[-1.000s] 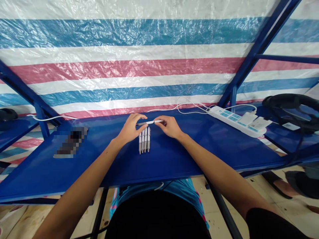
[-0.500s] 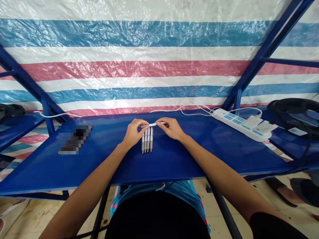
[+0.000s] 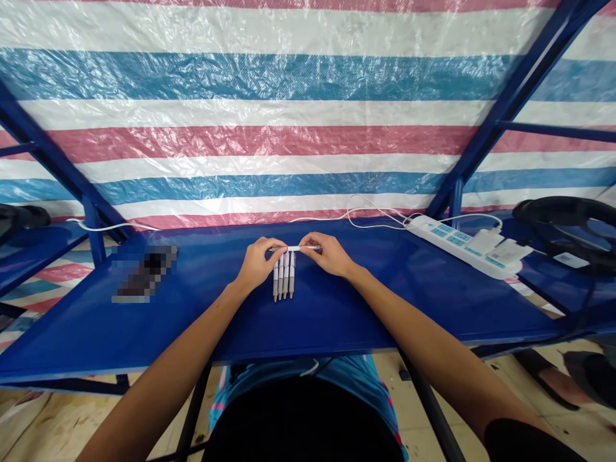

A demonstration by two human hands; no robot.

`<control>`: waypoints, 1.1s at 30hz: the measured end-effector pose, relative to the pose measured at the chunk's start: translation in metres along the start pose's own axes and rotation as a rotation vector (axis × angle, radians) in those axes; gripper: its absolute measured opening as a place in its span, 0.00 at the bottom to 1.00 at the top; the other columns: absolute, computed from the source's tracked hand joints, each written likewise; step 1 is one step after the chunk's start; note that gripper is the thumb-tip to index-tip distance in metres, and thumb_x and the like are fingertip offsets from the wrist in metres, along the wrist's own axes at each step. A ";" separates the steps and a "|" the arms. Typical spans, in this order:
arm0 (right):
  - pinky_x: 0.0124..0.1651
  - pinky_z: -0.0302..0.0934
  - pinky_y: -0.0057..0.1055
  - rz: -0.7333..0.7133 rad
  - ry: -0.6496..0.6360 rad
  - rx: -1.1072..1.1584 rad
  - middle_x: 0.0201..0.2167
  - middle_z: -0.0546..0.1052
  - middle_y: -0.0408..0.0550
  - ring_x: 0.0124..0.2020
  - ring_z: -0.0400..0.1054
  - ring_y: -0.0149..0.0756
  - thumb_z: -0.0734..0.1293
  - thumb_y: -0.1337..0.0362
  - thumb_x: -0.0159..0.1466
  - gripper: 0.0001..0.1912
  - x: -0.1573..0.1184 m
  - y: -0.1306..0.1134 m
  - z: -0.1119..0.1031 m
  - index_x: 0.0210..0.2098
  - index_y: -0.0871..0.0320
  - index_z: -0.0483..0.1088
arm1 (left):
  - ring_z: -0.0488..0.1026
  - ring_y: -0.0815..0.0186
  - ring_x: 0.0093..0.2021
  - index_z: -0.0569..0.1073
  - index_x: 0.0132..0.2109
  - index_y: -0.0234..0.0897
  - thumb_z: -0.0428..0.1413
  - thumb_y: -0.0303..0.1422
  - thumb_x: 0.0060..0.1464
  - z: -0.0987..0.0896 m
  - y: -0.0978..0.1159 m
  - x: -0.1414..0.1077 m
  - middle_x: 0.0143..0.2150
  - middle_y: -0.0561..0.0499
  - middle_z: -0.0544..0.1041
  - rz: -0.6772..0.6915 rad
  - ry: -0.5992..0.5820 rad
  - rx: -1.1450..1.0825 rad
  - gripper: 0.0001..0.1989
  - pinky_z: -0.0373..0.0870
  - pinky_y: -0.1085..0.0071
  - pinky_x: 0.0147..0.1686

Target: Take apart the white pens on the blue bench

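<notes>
A white and grey pen [image 3: 293,248] lies level between my two hands, just above the far ends of several matching pens [image 3: 283,280]. Those pens rest side by side on the blue table, their grey tips toward me. My left hand [image 3: 260,260] pinches the held pen's left end between thumb and fingers. At its right end, my right hand [image 3: 329,253] is closed on it in the same way. The fingers partly cover both ends of that pen. Part of the row's upper left is hidden behind my left fingers.
On the blue table [image 3: 158,333], a blurred-out dark object [image 3: 147,273] lies at the left. A white power strip [image 3: 462,244] with plugged-in adapters and white cables is at the right. Blue metal posts and a striped plastic sheet [image 3: 289,141] stand behind. Another person's foot shows at lower right.
The held pen has turned slightly and now lies nearly level. Both hands keep their grip on it. The whole view has shifted a little, and the row of pens has stayed put.
</notes>
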State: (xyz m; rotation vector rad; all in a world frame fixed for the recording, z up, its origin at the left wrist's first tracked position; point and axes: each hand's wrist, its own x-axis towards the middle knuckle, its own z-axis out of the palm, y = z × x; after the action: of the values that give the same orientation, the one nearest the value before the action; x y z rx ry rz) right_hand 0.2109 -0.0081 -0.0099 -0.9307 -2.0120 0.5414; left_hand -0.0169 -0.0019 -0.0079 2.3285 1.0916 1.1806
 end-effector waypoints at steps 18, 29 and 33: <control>0.40 0.63 0.32 0.013 -0.068 -0.078 0.33 0.80 0.49 0.33 0.71 0.36 0.65 0.59 0.72 0.13 0.000 0.002 0.002 0.38 0.56 0.81 | 0.78 0.59 0.41 0.81 0.41 0.41 0.58 0.35 0.62 -0.001 0.002 0.000 0.39 0.48 0.84 0.040 -0.015 -0.014 0.07 0.77 0.62 0.46; 0.38 0.65 0.31 0.073 -0.058 0.038 0.32 0.79 0.45 0.32 0.72 0.35 0.70 0.62 0.65 0.04 -0.001 -0.003 0.004 0.36 0.56 0.74 | 0.77 0.61 0.34 0.81 0.39 0.40 0.56 0.38 0.64 -0.001 0.002 0.000 0.33 0.50 0.82 0.014 -0.052 0.023 0.11 0.73 0.67 0.38; 0.36 0.63 0.30 0.084 -0.077 0.063 0.28 0.77 0.42 0.30 0.70 0.34 0.71 0.63 0.64 0.05 -0.002 -0.002 0.005 0.37 0.55 0.70 | 0.76 0.62 0.32 0.81 0.37 0.39 0.55 0.40 0.65 -0.002 0.001 0.000 0.31 0.50 0.82 0.013 -0.058 0.038 0.14 0.71 0.68 0.36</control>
State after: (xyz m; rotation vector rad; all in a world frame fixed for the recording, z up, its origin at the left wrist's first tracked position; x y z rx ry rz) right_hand 0.2068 -0.0111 -0.0126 -0.9726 -2.0189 0.6922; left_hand -0.0177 -0.0026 -0.0061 2.3867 1.0894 1.0992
